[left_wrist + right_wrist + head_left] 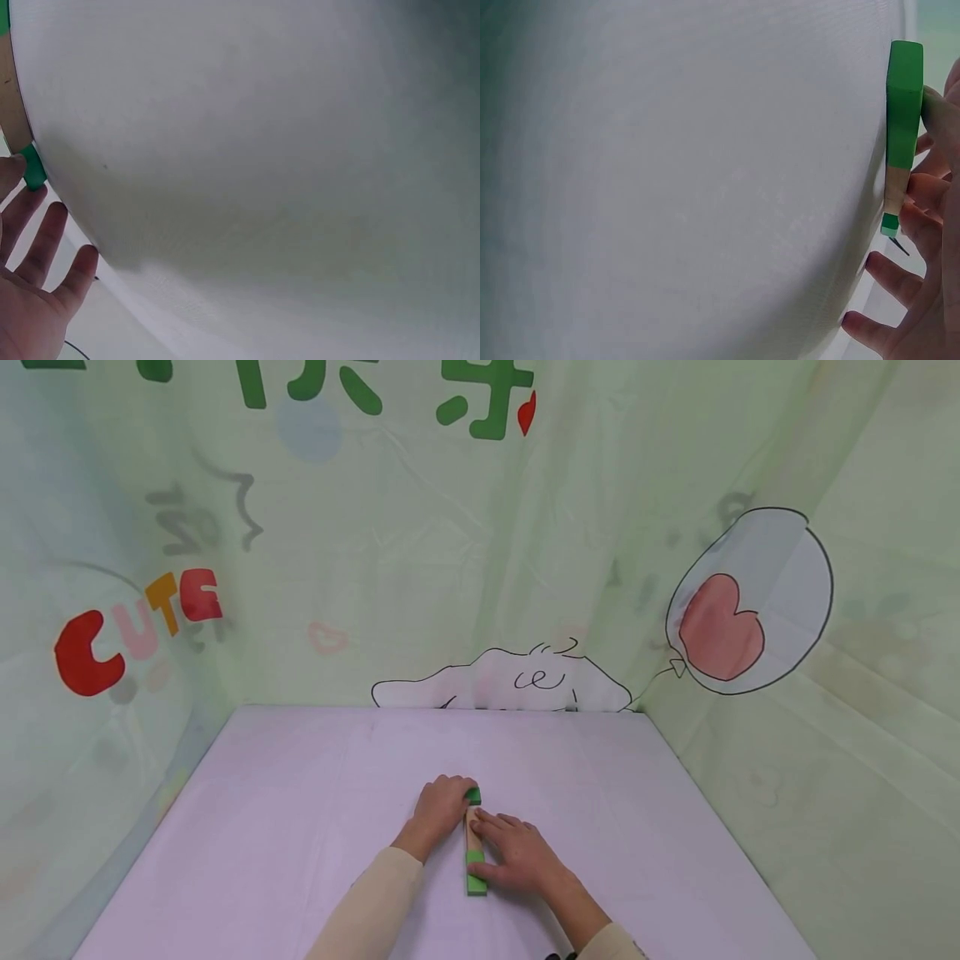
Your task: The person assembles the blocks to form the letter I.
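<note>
A long, narrow wooden bar lies on the table, pointing away from me. Both its ends are green and its middle is bare wood. At the far end my left hand pinches the green tip between thumb and index finger, its other fingertips down on the tabletop. My right hand rests along the bar from the right side. Its thumb lies on the near green part and its forefingers on the wooden stretch, while the remaining fingers spread onto the table.
A pale lilac cloth covers the table. Curtains printed with letters, a cartoon figure and a balloon enclose its back and sides. A small dark object shows by the right sleeve at the bottom edge.
</note>
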`<state>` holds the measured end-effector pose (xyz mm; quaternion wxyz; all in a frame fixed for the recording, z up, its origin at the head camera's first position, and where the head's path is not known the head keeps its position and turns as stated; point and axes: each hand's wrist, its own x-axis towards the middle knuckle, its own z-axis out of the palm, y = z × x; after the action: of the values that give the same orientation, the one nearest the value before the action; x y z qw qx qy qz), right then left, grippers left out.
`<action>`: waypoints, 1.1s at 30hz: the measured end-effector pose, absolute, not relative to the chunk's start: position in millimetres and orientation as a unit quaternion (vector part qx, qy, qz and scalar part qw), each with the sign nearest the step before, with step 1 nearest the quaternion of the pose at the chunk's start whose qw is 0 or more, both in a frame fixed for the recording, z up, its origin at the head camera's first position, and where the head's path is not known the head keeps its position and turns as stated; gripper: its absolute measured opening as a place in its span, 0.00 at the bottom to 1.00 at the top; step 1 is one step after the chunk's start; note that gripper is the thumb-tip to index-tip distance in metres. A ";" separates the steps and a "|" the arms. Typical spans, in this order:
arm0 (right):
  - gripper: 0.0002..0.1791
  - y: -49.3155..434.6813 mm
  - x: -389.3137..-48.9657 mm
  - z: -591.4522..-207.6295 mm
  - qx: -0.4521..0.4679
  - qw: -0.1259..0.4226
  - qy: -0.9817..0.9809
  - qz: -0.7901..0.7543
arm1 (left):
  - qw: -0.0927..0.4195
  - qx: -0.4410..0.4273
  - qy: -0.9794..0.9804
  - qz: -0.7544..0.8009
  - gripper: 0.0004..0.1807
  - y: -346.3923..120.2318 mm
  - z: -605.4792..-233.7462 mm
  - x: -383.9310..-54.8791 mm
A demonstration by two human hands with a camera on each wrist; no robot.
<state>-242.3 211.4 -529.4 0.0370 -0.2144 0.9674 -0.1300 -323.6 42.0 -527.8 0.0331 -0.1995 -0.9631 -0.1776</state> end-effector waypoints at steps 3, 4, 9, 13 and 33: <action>0.42 211.3 -242.2 -529.4 -0.214 0.038 0.967 -0.130 | 0.036 -0.202 -0.963 -0.174 0.14 41.3 -529.8 -325.4; 0.42 211.1 -242.1 -529.1 -0.214 0.038 0.967 -0.131 | 0.036 -0.203 -0.963 -0.173 0.14 41.0 -530.7 -326.1; 0.41 210.6 -241.9 -528.2 -0.215 0.039 0.967 -0.134 | 0.031 -0.205 -0.963 -0.171 0.15 40.6 -535.0 -329.6; 0.41 210.6 -242.6 -528.1 -0.214 0.042 0.967 -0.132 | 0.030 -0.206 -0.964 -0.167 0.15 41.1 -535.5 -330.9; 0.40 209.4 -242.5 -528.1 -0.204 0.049 0.969 -0.128 | 0.023 -0.202 -0.965 -0.165 0.23 39.7 -533.9 -326.8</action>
<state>-242.5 209.4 -528.1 0.0486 -0.2042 0.9692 -0.1285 -326.8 39.7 -533.9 0.0234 -0.2016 -0.9652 -0.1651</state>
